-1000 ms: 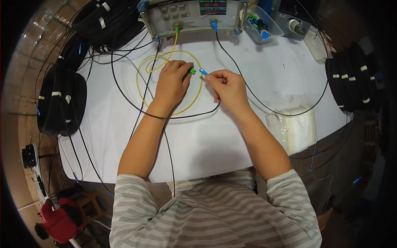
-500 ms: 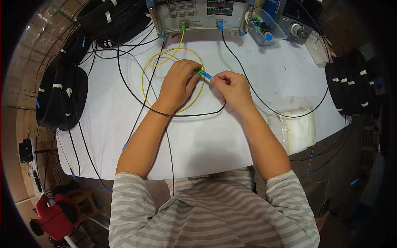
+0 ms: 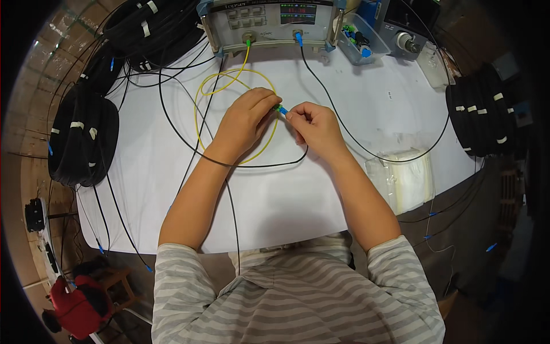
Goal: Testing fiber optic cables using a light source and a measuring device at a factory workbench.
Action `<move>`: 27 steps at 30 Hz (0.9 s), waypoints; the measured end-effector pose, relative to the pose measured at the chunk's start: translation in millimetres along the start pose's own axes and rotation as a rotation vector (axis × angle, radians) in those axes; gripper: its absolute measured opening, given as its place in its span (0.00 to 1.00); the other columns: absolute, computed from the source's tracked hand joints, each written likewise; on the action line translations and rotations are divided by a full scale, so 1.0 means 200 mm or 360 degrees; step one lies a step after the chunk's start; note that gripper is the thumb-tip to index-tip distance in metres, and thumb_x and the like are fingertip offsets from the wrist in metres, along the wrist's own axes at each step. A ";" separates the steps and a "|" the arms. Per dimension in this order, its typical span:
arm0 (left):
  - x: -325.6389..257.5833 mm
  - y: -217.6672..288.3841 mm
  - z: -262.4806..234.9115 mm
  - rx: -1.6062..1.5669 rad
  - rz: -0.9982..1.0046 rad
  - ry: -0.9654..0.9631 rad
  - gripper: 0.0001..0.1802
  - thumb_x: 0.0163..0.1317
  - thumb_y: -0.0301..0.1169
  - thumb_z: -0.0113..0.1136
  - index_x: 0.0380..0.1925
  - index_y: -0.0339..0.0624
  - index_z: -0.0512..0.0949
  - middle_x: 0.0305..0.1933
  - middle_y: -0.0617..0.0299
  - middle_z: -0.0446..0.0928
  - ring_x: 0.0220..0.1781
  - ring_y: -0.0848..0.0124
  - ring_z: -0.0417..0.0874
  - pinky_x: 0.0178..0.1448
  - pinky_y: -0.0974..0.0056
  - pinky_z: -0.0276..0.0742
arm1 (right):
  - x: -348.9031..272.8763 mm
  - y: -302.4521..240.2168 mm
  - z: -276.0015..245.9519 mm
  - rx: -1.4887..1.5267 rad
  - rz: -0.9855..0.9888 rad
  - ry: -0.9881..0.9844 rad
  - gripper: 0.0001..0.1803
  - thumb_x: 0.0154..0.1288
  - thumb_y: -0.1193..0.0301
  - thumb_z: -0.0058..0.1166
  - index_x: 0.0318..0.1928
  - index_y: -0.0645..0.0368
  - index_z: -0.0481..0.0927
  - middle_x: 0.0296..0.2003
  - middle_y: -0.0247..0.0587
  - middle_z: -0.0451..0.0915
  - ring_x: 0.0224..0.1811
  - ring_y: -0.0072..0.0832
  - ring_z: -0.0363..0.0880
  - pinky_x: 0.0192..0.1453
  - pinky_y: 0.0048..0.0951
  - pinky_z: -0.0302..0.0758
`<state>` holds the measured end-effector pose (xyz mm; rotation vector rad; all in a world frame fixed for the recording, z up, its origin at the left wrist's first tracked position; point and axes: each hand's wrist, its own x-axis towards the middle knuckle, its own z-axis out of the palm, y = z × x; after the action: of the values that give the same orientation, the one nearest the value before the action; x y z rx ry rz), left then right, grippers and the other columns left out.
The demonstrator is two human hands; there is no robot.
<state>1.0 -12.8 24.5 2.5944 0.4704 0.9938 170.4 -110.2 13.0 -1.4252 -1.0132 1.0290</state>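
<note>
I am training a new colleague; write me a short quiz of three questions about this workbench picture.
1. True or false: the left hand and the right hand meet at the green connector and the blue connector.
2. Which colour is the cable coiled in a loop under the hands? A) red B) yellow C) white
3. Fill in: the test instrument has two cables plugged into its front, one with a green plug and one with a ____ plug.

Key: 1 true; 2 B; 3 blue.

I see black cable coils left of the white surface, clear plastic bags at its right edge.
</note>
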 end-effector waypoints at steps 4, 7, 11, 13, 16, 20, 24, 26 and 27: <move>-0.01 0.01 0.01 -0.0053 -0.0003 -0.0038 0.17 0.57 0.19 0.64 0.47 0.39 0.77 0.48 0.56 0.80 0.50 0.56 0.81 0.50 0.59 0.80 | 0.00 0.02 -0.01 0.0072 0.0029 -0.0037 0.10 0.68 0.72 0.58 0.33 0.67 0.80 0.18 0.32 0.76 0.15 0.15 0.70 0.19 0.21 0.65; -0.01 0.02 0.01 -0.0052 0.0024 -0.0050 0.17 0.56 0.19 0.64 0.46 0.39 0.77 0.48 0.56 0.80 0.50 0.56 0.82 0.51 0.60 0.80 | -0.01 0.01 -0.01 0.0026 0.0014 -0.0040 0.10 0.68 0.71 0.57 0.33 0.67 0.80 0.18 0.32 0.76 0.15 0.15 0.69 0.19 0.21 0.64; -0.01 0.02 0.01 -0.0110 0.0002 -0.0063 0.16 0.56 0.18 0.64 0.46 0.39 0.77 0.46 0.56 0.80 0.48 0.56 0.81 0.50 0.59 0.79 | -0.01 0.02 -0.01 0.0026 0.0033 -0.0051 0.10 0.68 0.71 0.57 0.33 0.67 0.79 0.17 0.31 0.75 0.15 0.15 0.69 0.19 0.21 0.64; -0.01 0.02 0.01 -0.0072 0.0011 -0.0044 0.16 0.56 0.18 0.64 0.45 0.38 0.77 0.45 0.56 0.80 0.47 0.55 0.81 0.49 0.59 0.79 | 0.00 0.02 -0.01 0.0009 0.0024 -0.0068 0.10 0.69 0.71 0.57 0.34 0.67 0.79 0.17 0.31 0.75 0.16 0.15 0.69 0.19 0.21 0.64; 0.00 0.02 0.01 -0.0034 0.0011 -0.0002 0.16 0.56 0.18 0.64 0.45 0.39 0.78 0.46 0.57 0.80 0.48 0.56 0.82 0.48 0.60 0.80 | -0.01 -0.01 -0.01 0.0021 0.0020 -0.0053 0.10 0.68 0.71 0.57 0.34 0.67 0.79 0.18 0.32 0.76 0.16 0.15 0.69 0.19 0.21 0.65; -0.02 0.04 0.04 0.0004 -0.0074 0.0059 0.20 0.55 0.20 0.65 0.49 0.40 0.78 0.54 0.55 0.79 0.57 0.54 0.80 0.59 0.58 0.77 | 0.01 0.02 -0.01 0.0088 -0.0016 -0.0096 0.11 0.67 0.70 0.61 0.36 0.68 0.81 0.18 0.32 0.76 0.17 0.15 0.71 0.20 0.21 0.65; -0.03 0.04 0.05 -0.0065 -0.0128 0.0176 0.21 0.54 0.22 0.66 0.50 0.40 0.77 0.60 0.52 0.75 0.61 0.51 0.76 0.63 0.56 0.75 | -0.01 0.02 0.01 -0.0053 -0.0071 -0.0052 0.11 0.67 0.71 0.61 0.36 0.69 0.81 0.20 0.33 0.78 0.17 0.15 0.72 0.20 0.20 0.66; -0.03 0.02 0.04 -0.0166 -0.0295 0.0313 0.20 0.56 0.23 0.65 0.51 0.39 0.77 0.60 0.52 0.75 0.61 0.54 0.77 0.63 0.59 0.74 | 0.00 0.02 0.01 0.0055 -0.0009 -0.0040 0.10 0.68 0.71 0.61 0.37 0.68 0.81 0.21 0.32 0.77 0.18 0.15 0.72 0.21 0.20 0.67; -0.04 0.01 0.05 -0.0162 -0.0291 0.0316 0.20 0.56 0.23 0.65 0.51 0.39 0.77 0.60 0.52 0.75 0.61 0.54 0.77 0.63 0.59 0.74 | 0.01 0.02 0.01 0.0163 0.0059 -0.0039 0.09 0.68 0.71 0.61 0.38 0.66 0.81 0.22 0.30 0.77 0.19 0.14 0.72 0.21 0.19 0.68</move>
<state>3.0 -19.4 14.3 2.3262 0.6750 1.1828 168.9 -108.6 8.8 -1.3549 -0.9410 1.1126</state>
